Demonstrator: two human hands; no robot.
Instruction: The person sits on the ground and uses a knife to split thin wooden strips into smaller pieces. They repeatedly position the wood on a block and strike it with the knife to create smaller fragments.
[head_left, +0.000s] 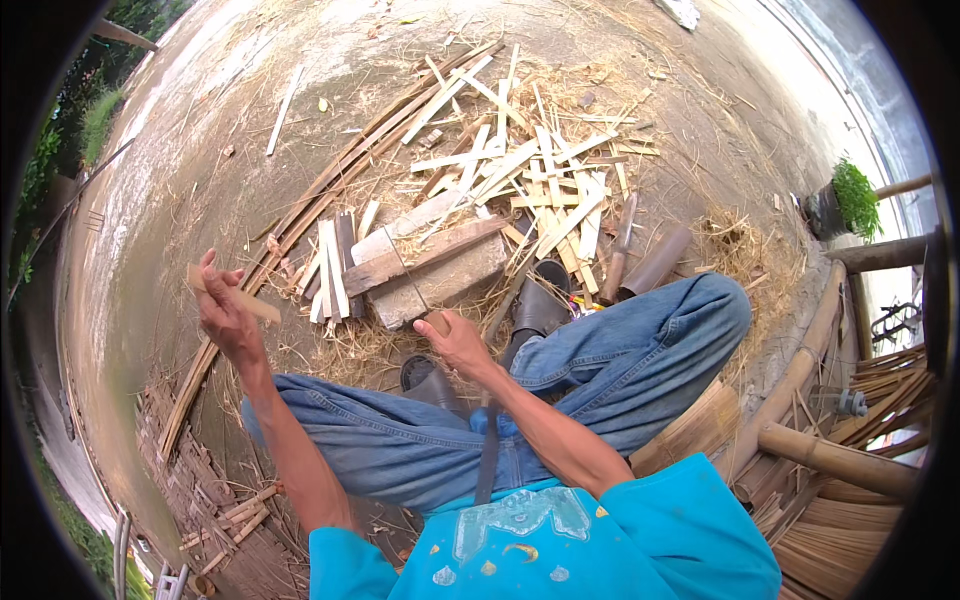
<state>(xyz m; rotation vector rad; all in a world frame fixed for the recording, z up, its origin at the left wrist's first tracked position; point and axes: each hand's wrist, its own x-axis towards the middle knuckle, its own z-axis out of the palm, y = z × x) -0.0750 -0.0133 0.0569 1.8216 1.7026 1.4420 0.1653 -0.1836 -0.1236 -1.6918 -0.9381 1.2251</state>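
My left hand (228,318) is raised at the left, its fingers closed on a flat, pale bamboo strip (262,308) that looks slightly blurred. In my right hand (462,345) is the handle of a knife, its blade (407,268) seen almost edge-on as a thin dark line. That blade crosses over a brown wooden board (430,252), which lies across a pale block (440,282) between my feet. Whether the blade touches the board I cannot tell. Beside the block's left end, several bamboo strips (332,268) lean in a bundle.
Beyond the block lies a loose heap of split bamboo strips (545,185). Long bamboo slats (325,178) run along its left. A long-bladed tool (625,235) and a brown bamboo tube (656,262) lie by my right foot. Bamboo poles (800,365) and a potted plant (855,200) stand right.
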